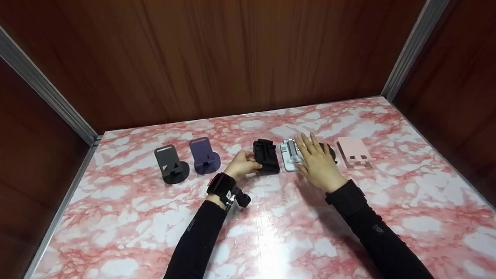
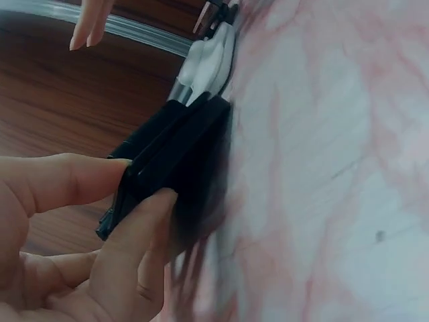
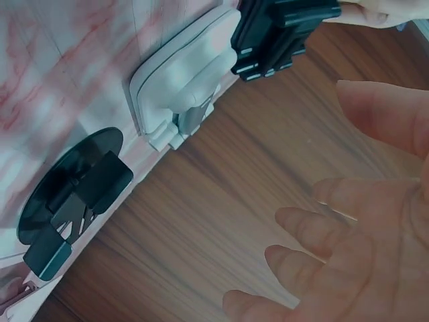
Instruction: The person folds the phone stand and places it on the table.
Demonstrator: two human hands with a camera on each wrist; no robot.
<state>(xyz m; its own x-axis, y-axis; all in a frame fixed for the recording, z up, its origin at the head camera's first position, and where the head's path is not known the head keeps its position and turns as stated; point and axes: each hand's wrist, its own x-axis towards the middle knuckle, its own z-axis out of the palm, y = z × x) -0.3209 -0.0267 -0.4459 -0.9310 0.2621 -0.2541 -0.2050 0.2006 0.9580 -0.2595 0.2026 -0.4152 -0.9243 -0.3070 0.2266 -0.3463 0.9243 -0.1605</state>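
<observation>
So I counted six phone stands in one row on the pink-and-white marbled bench (image 1: 128, 236), set in from its far edge. Starting nearest the left edge: one dark grey stand (image 1: 166, 157) propped up on a round base, then one purple stand (image 1: 200, 149), also upright on a round base.

Around the middle of the far edge there were two folded ones, one black folded stand (image 1: 266, 155) and one white folded stand (image 1: 288, 162), just beside each other. After those came one dark round-base stand (image 3: 100, 184), partly hidden by a hand in the head view, and last one pink stand (image 1: 353, 149), the closest to the right edge.

Two hands in there. The left hand (image 1: 243, 164) had its grip pinching the black folded one by the side, thumb and fingers on it; couldn't tell whether it was lifted off the bench at all. The right hand (image 1: 319, 166) had its grip released, fingers extended, palm apart from the white folded one and the dark round-base one.
</observation>
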